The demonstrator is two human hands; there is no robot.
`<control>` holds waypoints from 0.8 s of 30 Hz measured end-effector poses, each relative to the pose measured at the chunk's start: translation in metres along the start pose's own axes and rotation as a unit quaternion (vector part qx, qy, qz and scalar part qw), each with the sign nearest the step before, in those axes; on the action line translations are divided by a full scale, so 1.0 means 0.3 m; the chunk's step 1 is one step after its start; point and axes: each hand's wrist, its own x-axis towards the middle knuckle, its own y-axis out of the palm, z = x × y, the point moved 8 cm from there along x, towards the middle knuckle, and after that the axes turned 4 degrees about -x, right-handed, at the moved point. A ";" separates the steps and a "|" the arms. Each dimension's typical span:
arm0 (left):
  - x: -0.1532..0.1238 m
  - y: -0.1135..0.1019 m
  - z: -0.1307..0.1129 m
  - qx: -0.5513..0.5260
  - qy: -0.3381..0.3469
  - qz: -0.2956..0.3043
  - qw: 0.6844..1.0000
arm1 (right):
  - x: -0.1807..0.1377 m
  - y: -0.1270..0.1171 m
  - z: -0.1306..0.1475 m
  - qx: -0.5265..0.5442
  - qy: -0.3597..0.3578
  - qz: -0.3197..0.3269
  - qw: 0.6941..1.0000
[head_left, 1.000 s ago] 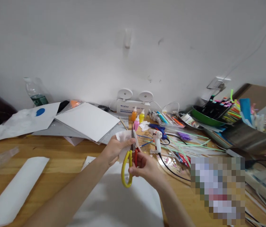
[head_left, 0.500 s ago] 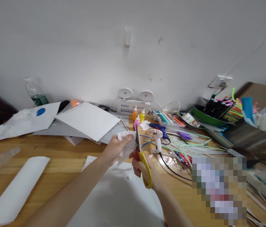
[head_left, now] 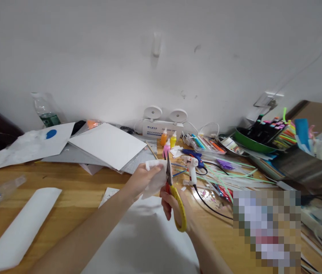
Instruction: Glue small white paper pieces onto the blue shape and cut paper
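My left hand (head_left: 140, 182) pinches a thin white piece, tissue or soft paper (head_left: 155, 183), with the thumb on top. My right hand (head_left: 172, 205) is wrapped around the handles of yellow-and-red scissors (head_left: 181, 213). Their blades point away from me and stand slightly apart at the right edge of the white piece. Below both hands a large white sheet (head_left: 143, 243) with a rounded right edge lies on the wooden table.
A white glue gun (head_left: 191, 169) with a black cord and a blue glue gun (head_left: 192, 155) lie right of the scissors. Small paint bottles (head_left: 167, 148) stand behind. White boards (head_left: 108, 146) lean at back left; a curled white strip (head_left: 20, 232) lies at left.
The scissors and right hand have shifted slightly down and right in the view, as the whole scene has moved a little right. The white piece stays pinched in my left hand.
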 end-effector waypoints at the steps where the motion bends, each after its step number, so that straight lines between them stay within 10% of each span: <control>1: 0.000 0.001 0.001 -0.002 -0.001 0.002 1.000 | -0.002 0.000 0.005 0.000 -0.003 0.001 1.000; 24: 0.005 0.000 0.011 0.004 -0.004 0.021 1.000 | -0.017 0.003 0.005 0.061 0.041 0.010 0.997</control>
